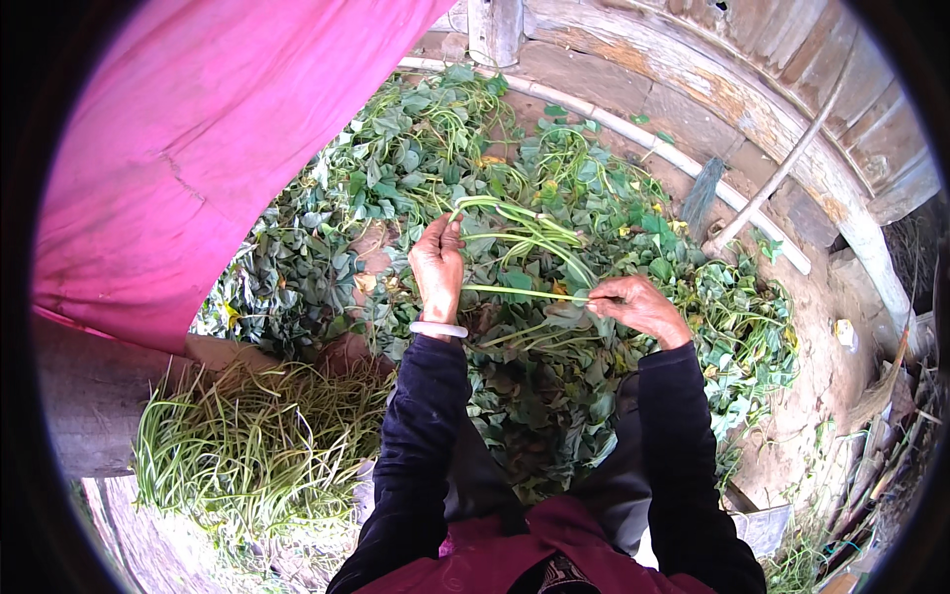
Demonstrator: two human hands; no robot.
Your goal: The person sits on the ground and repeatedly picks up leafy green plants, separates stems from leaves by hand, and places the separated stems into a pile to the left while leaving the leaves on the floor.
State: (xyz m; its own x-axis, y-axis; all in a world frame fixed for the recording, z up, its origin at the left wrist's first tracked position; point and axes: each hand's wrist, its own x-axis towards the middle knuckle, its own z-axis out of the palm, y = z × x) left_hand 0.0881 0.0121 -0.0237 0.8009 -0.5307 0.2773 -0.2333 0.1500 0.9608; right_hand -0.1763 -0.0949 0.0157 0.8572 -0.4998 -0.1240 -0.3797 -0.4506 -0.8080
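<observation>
A bundle of long green leaf stalks [545,226] stretches between my two hands, over the heap of leafy vines. My left hand [439,263], with a pale bangle at its wrist, pinches the stalks at their left end, thumb against fingers. To the right, my right hand [634,306] pinches the end of a long green stalk between thumb and fingertips. Wilted green leaves and vines [415,163] lie heaped on the ground beneath and beyond both hands. A pile of stripped green stalks [260,438] lies at the lower left.
A pink cloth [200,148] hangs across the upper left. Along the wooden wall lie a pale pole [631,132] and a leaning wooden stick [787,160] beside a blue-grey bristly tuft [701,194]. Dry sticks [883,464] are heaped at the right edge.
</observation>
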